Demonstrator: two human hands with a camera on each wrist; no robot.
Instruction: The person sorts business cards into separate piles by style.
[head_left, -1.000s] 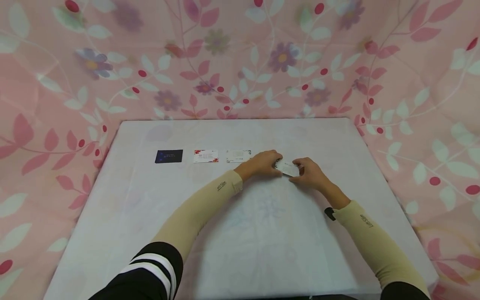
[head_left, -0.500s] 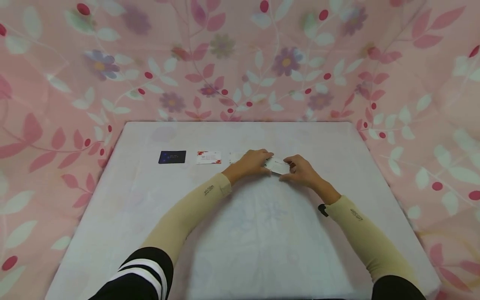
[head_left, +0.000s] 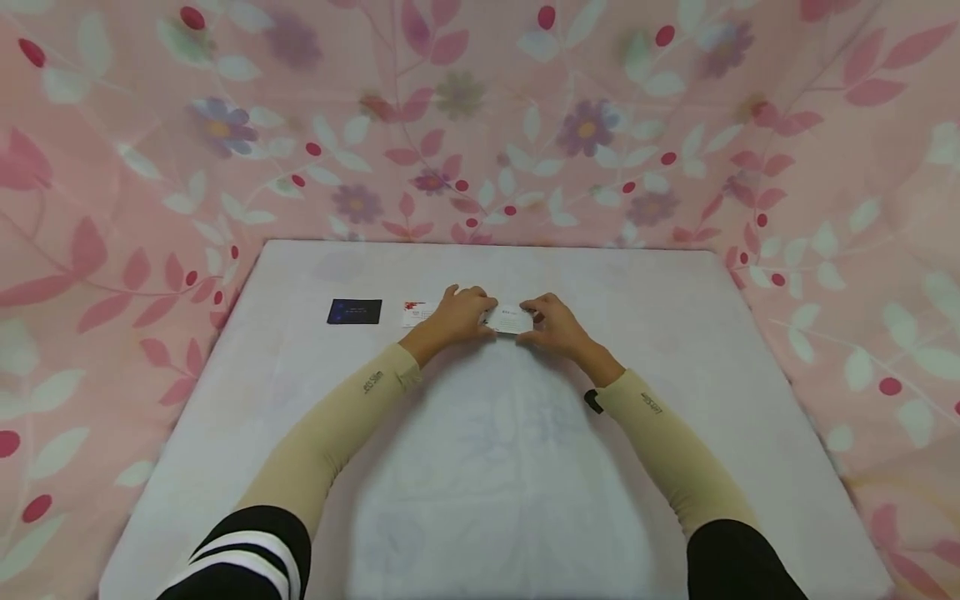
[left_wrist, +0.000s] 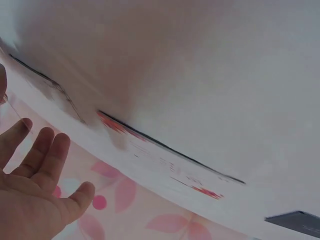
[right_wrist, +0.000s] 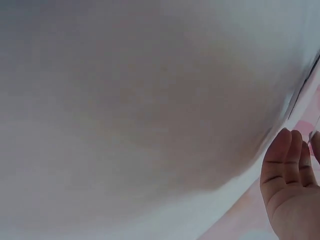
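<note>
Between my two hands is a white business card [head_left: 508, 320] with small print, pinched at its left end by my left hand [head_left: 459, 317] and at its right end by my right hand [head_left: 557, 323]. In the left wrist view, another white card [left_wrist: 45, 85] lies on the table beyond the left fingers [left_wrist: 52, 155]. My left hand partly covers a white card with red floral corners [head_left: 417, 313] in the head view; the left wrist view shows more of that red-cornered card [left_wrist: 160, 155]. In the right wrist view, the right fingers [right_wrist: 287, 160] are bent towards the thumb.
A dark blue card [head_left: 355, 312] lies at the left end of the row. All this is on a white-covered table [head_left: 480, 467], whose far edge meets a pink floral cloth [head_left: 480, 117].
Both hands have moved left with the white card, from right of the row to over its right part. The left hand now overlaps the red-cornered card in the head view.
</note>
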